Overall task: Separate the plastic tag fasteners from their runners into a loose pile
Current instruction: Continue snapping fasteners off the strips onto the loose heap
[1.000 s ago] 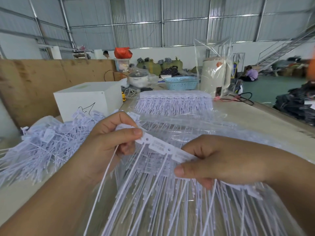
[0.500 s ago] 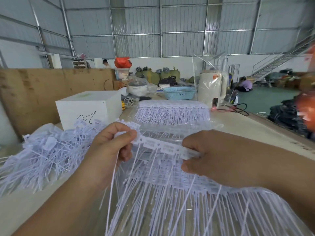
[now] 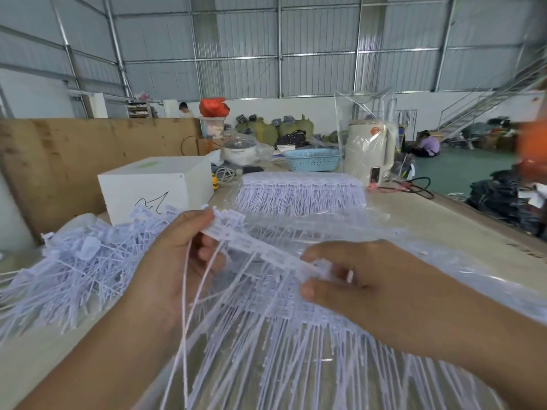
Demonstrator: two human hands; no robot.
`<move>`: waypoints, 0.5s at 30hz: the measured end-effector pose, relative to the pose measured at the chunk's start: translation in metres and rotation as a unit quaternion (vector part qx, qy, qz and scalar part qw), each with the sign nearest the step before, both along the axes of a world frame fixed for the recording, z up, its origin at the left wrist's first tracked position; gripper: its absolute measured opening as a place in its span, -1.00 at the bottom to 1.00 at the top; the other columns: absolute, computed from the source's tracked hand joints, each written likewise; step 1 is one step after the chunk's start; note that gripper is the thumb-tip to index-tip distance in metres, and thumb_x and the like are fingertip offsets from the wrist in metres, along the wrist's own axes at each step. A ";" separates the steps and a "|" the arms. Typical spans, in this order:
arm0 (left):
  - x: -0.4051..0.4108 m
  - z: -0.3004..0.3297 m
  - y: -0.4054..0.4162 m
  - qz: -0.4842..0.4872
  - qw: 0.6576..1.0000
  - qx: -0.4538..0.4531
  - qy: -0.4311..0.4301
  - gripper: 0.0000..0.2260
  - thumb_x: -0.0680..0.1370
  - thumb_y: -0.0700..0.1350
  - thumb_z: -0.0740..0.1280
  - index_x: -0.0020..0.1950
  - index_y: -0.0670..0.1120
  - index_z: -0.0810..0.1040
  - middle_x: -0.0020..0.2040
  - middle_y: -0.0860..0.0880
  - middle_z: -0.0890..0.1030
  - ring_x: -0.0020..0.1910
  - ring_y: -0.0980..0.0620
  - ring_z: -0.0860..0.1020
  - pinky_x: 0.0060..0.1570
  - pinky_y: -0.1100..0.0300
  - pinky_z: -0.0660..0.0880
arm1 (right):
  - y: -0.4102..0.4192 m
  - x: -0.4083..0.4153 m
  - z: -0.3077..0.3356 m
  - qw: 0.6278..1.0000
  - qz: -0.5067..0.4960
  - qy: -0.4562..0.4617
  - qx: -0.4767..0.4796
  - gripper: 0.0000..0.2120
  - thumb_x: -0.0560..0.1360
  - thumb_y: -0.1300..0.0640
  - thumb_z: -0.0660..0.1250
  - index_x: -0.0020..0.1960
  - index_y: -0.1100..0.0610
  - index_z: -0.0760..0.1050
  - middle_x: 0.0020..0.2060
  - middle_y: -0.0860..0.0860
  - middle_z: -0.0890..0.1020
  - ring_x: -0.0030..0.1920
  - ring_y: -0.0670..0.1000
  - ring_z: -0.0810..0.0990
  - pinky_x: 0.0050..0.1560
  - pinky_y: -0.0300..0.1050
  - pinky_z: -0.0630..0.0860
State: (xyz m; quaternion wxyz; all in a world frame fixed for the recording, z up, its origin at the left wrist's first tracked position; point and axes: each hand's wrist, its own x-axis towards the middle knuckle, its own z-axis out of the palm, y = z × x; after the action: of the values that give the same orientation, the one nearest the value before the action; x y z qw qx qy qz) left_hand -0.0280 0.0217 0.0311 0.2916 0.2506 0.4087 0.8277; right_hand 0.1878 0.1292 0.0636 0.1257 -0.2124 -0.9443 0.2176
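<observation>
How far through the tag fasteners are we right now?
Partway, at a guess. Done: a loose pile of separated fasteners lies on the left of the table. In hand: the left hand and right hand grip one strip of joined fasteners at its two ends. Left: the sheets under the hands and a further bagged stack behind.

Loose pile (image 3: 74,270) and white box (image 3: 154,187) crowd leftward; bare table (image 3: 438,220) rightward seems passable.

- This is a big warehouse or factory hall with tall metal walls (image 3: 319,48) far behind the hands.
- Stuffed green sacks (image 3: 266,130), dark clothes piles (image 3: 509,199) and a metal staircase (image 3: 485,105) stand beyond the long worktable (image 3: 444,229).
</observation>
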 end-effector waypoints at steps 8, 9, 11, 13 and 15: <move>-0.024 0.009 -0.016 -0.021 0.991 0.105 -0.079 -0.77 0.45 -0.14 0.31 -0.42 -0.07 0.46 -0.52 0.06 0.39 -0.55 0.17 0.32 -0.54 0.36 0.32 | 0.014 0.009 0.008 0.977 0.044 -0.165 -0.131 -0.40 0.09 -0.54 0.33 -0.06 -0.16 0.50 -0.33 -0.14 0.62 -0.28 -0.09 0.63 -0.17 -0.09 0.54; -0.027 0.009 -0.018 -0.019 0.989 0.124 -0.076 -0.76 0.47 -0.15 0.30 -0.42 -0.07 0.45 -0.52 0.07 0.40 -0.54 0.18 0.33 -0.51 0.37 0.33 | 0.014 0.010 0.008 0.975 0.049 -0.170 -0.134 -0.41 0.09 -0.54 0.34 -0.08 -0.15 0.51 -0.30 -0.11 0.64 -0.23 -0.08 0.66 -0.12 -0.08 0.56; -0.032 0.009 -0.022 -0.021 0.985 0.156 -0.071 -0.72 0.52 -0.17 0.26 -0.41 -0.06 0.47 -0.49 0.08 0.46 -0.53 0.20 0.38 -0.48 0.40 0.37 | 0.013 0.010 0.006 0.975 0.045 -0.161 -0.146 -0.49 0.18 -0.48 0.38 -0.15 -0.09 0.55 -0.35 -0.07 0.62 -0.26 -0.10 0.65 -0.09 -0.06 0.60; -0.034 0.008 -0.025 -0.017 0.985 0.157 -0.072 -0.70 0.56 -0.18 0.23 -0.39 -0.06 0.50 -0.46 0.07 0.48 -0.52 0.20 0.41 -0.49 0.39 0.39 | 0.012 0.007 0.003 0.984 0.012 -0.110 -0.143 -0.59 0.36 -0.36 0.38 -0.25 0.00 0.52 -0.42 -0.05 0.58 -0.39 -0.09 0.56 -0.21 -0.04 0.58; -0.029 0.005 -0.019 0.020 0.994 0.095 -0.046 -0.73 0.56 -0.18 0.25 -0.35 -0.06 0.49 -0.45 0.03 0.45 -0.53 0.15 0.41 -0.52 0.35 0.39 | 0.013 0.003 -0.002 0.994 -0.027 -0.041 -0.102 -0.57 0.49 -0.24 0.31 -0.32 0.08 0.36 -0.45 0.03 0.46 -0.47 -0.04 0.39 -0.34 -0.13 0.37</move>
State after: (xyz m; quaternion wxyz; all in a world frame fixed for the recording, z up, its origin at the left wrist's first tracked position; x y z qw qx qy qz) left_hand -0.0566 0.0029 0.0363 0.2682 0.2311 0.3191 0.8791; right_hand 0.1913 0.1421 0.0617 0.0701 -0.2582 -0.9156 0.3003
